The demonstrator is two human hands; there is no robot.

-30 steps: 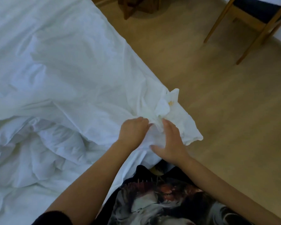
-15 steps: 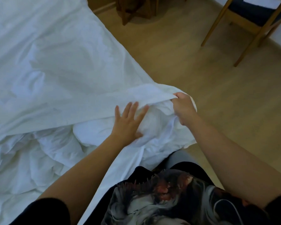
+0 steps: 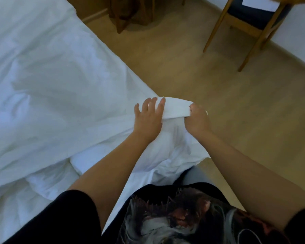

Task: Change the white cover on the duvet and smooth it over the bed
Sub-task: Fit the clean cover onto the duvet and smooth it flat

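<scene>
Now the white cover [image 3: 60, 81], spread over the bed, has its near corner drawn forward over the duvet [image 3: 167, 148]. Right hand [image 3: 196, 121] stays clenched on the cover's edge; left hand [image 3: 148, 118], fingers released, now presses flat. Corner appears seated; smoothing remains.

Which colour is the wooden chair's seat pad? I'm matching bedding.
Dark navy blue seat pad, best seen in the head view.

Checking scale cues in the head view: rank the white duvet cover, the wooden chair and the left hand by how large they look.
1. white duvet cover
2. wooden chair, partly cropped
3. left hand
</scene>
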